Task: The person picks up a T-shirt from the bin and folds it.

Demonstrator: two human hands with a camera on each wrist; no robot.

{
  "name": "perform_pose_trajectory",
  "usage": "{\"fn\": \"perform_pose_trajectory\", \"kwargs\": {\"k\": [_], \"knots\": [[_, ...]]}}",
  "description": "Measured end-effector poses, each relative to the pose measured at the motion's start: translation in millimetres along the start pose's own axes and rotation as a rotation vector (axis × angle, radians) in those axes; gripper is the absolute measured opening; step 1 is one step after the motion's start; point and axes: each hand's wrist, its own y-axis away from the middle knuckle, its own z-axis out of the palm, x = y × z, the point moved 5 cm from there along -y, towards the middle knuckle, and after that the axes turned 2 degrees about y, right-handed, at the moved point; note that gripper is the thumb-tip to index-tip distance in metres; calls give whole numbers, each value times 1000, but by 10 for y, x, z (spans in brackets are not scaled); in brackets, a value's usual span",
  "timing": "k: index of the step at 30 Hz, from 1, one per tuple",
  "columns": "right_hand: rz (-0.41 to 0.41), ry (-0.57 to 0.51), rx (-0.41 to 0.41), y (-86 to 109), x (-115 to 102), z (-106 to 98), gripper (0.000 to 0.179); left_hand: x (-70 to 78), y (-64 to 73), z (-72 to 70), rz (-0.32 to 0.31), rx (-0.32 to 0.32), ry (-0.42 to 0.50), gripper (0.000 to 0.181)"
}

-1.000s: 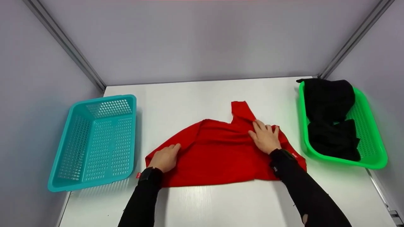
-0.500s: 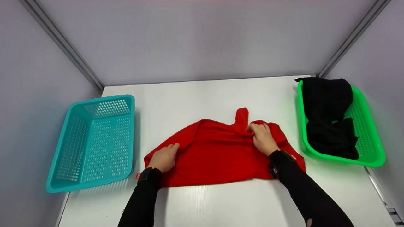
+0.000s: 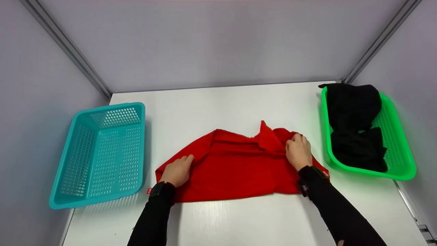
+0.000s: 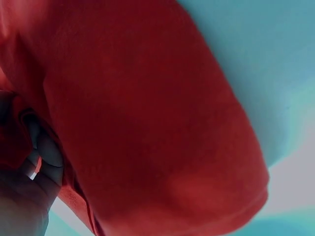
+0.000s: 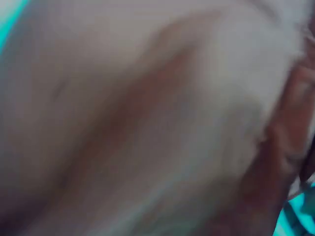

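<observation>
Head view: creased, peaked red fabric point(image 3: 235, 174) in left grip point(image 3: 177, 172).

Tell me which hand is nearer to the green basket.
The right. The right hand is on the right part of the red cloth, left of the green basket; the left hand is farther away, on the cloth's left part.

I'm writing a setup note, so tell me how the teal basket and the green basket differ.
The teal basket's floor shows uncovered, while the green basket holds black cloth. The teal basket stands left of the red cloth, the green basket right of it. Both are perforated, with rounded corners.
</observation>
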Motion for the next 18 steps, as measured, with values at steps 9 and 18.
{"fn": "perform_pose_trajectory", "kwargs": {"k": [9, 18], "knots": [[-408, -21, -49, -33, -453, 128, 38, 18, 28, -48, 0, 9, -1, 16], [-227, 232, -122, -107, -575, 301, 19, 15, 19, -25, 7, 15, 14, 16]]}}
